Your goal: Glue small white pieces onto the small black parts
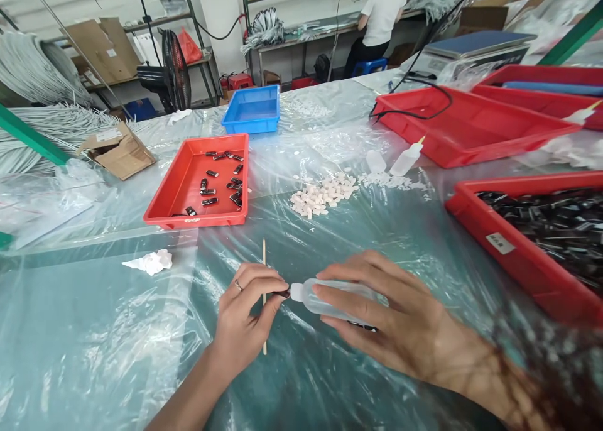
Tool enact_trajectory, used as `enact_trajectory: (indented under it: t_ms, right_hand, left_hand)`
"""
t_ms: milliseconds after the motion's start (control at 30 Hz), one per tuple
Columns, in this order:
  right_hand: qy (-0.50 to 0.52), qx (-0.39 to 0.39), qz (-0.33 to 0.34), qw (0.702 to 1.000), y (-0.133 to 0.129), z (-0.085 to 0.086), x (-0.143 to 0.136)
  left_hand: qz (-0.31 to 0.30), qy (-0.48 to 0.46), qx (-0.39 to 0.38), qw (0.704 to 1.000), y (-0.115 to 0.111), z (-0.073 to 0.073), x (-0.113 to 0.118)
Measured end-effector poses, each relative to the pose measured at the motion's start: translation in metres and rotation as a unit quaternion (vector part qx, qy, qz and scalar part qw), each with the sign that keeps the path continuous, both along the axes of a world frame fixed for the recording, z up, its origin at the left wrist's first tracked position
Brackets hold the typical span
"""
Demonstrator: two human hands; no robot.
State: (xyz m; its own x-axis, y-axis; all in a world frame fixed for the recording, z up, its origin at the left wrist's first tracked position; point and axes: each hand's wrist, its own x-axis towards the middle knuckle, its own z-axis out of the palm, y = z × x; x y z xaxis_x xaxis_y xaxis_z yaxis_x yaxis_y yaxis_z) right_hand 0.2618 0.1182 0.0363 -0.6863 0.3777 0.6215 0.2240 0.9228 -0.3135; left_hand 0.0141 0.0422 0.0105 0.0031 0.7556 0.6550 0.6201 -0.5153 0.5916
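Gluing step, by my judgement: the left hand (pixel 247 311) pinches a small dark part (pixel 282 293) at the nozzle of a squeeze bottle (pixel 325 298) gripped by the right hand (pixel 377 318), near on the bench (pixel 94 343). Next calls for a gentle squeeze.

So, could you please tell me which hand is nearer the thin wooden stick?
Left. The left hand lies over the stick; the right hand grips the squeeze bottle beside it.

Left hand (pixel 245 311) comes in from the bottom, wrist bent, thumb and fingertips pinched together at the top right of the hand. Right hand (pixel 381 318) reaches in from the lower right, palm down, fingers (pixel 343 277) curled and stretched leftward toward the left's pinch.
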Motion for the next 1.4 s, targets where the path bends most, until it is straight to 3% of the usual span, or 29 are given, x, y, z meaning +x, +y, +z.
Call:
enact_trajectory:
  t_ms: [167, 267, 367, 433, 600, 667, 700, 800, 900, 1033, 1167, 1300, 1400]
  right_hand:
    - [-0.025, 0.134, -0.044, 0.99, -0.01, -0.002, -0.003]
    - [-0.011, 0.12, -0.044, 0.992, -0.012, 0.0, -0.005]
    - [0.072, -0.023, -0.023, 0.997, -0.005, 0.002, -0.008]
    - [0.138, -0.167, -0.011, 0.976, 0.006, 0.0, -0.008]
    - [0.227, -0.481, -0.017, 0.847, 0.045, -0.022, -0.01]
    - [0.211, -0.541, -0.008, 0.814, 0.055, -0.038, -0.015]
    - [0.194, -0.548, -0.002, 0.814, 0.059, -0.047, -0.017]
    - [0.143, -0.508, -0.013, 0.849, 0.062, -0.069, -0.027]
    - [0.118, -0.463, -0.036, 0.878, 0.062, -0.081, -0.032]
    - [0.103, -0.428, -0.038, 0.897, 0.075, -0.082, -0.021]
    - [0.079, -0.398, -0.115, 0.907, 0.11, -0.079, -0.012]
    - [-0.014, -0.352, -0.215, 0.911, 0.146, -0.076, -0.03]
    - [-0.077, -0.292, -0.257, 0.918, 0.158, -0.074, -0.046]
  left_hand:
    - [0.01, -0.005, -0.007, 1.0, 0.0, 0.001, 0.0]
    - [0.008, -0.023, -0.017, 1.0, -0.001, 0.001, -0.001]
    - [0.016, -0.053, -0.042, 0.998, -0.003, -0.001, -0.001]
    - [0.024, -0.075, -0.059, 0.995, -0.004, -0.003, 0.0]
    - [0.015, -0.084, -0.071, 0.994, -0.006, -0.008, 0.002]
    - [0.015, -0.076, -0.076, 0.994, -0.007, -0.009, 0.001]
    - [0.016, -0.072, -0.077, 0.994, -0.007, -0.01, 0.001]
    - [0.022, -0.062, -0.077, 0.995, -0.005, -0.013, -0.001]
    - [0.025, -0.057, -0.064, 0.996, -0.002, -0.016, -0.003]
    - [0.032, -0.071, -0.054, 0.995, 0.001, -0.016, -0.004]
    - [0.034, -0.106, -0.116, 0.987, -0.003, -0.017, -0.006]
    - [0.044, -0.124, -0.148, 0.98, -0.004, -0.022, -0.005]
    - [0.043, -0.131, -0.151, 0.979, -0.001, -0.026, -0.005]
